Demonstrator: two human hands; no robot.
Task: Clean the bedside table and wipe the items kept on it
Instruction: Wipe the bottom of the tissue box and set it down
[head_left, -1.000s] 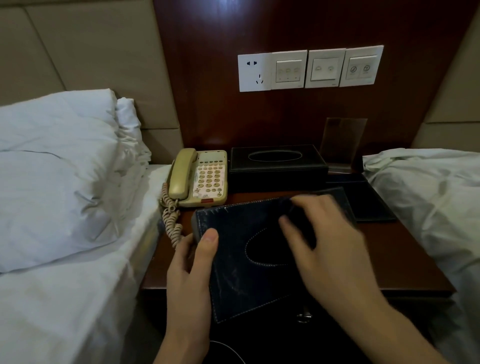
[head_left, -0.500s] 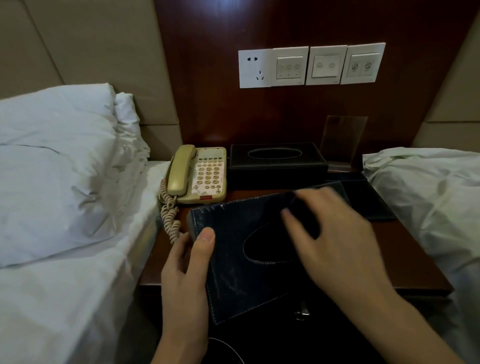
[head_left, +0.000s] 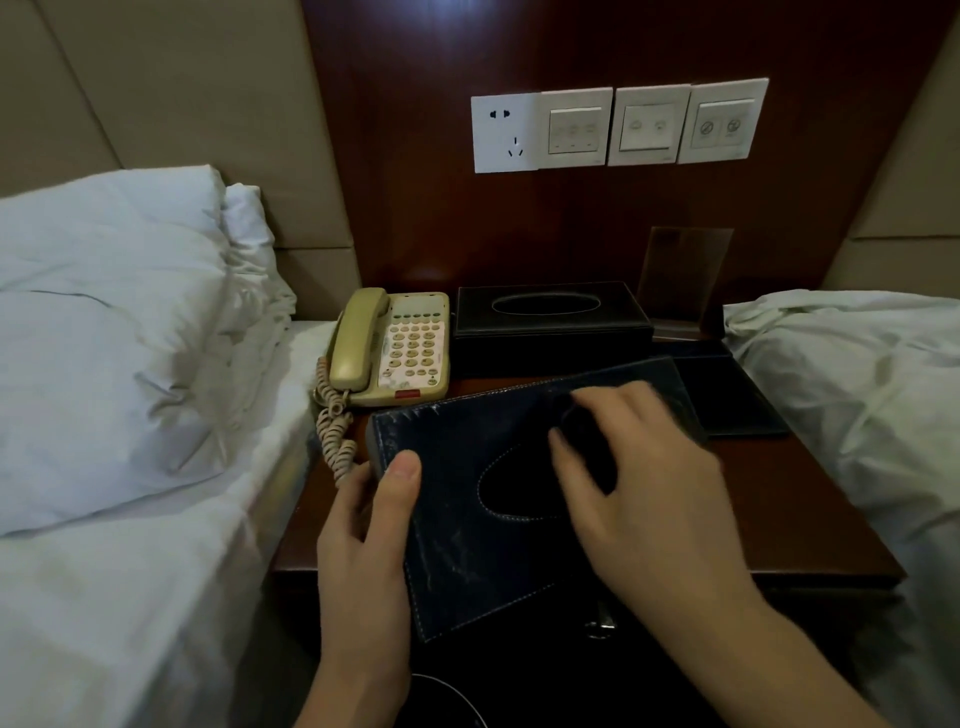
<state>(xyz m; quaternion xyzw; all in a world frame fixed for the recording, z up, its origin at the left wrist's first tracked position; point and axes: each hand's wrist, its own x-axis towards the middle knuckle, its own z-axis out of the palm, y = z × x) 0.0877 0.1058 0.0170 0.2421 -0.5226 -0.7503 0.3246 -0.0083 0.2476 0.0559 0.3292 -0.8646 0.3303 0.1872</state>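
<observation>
My left hand (head_left: 371, 525) grips the near-left edge of the dark blue tissue-box cover (head_left: 498, 499), thumb flat on top and fingers tucked under, so it sits tilted toward me over the front of the bedside table (head_left: 810, 525) and doesn't slide as I rub. My right hand (head_left: 639, 467) is on its top face, just past the oval opening, fingers curled round a small dark cloth (head_left: 584, 441) and pressing it down; the cloth is blurred and nearly the cover's own colour, so I can't make out its shape. Pale scuffs show along the cover's left edge, at about 9 o'clock from my right hand, and that's where I'd judge the wiping is still needed.

On the table, the beige phone (head_left: 395, 348) sits at 11 o'clock, its coiled cord hanging off the left side. A black tissue box (head_left: 550, 322) is at 12 o'clock against the wall, with a clear acrylic stand (head_left: 685, 275) beside it at 1 o'clock and a flat black tray (head_left: 727, 395) at 2 o'clock. The top is dark glossy wood. A socket and switch panel (head_left: 618, 127) hangs above, white bedding (head_left: 130, 364) on both sides.
</observation>
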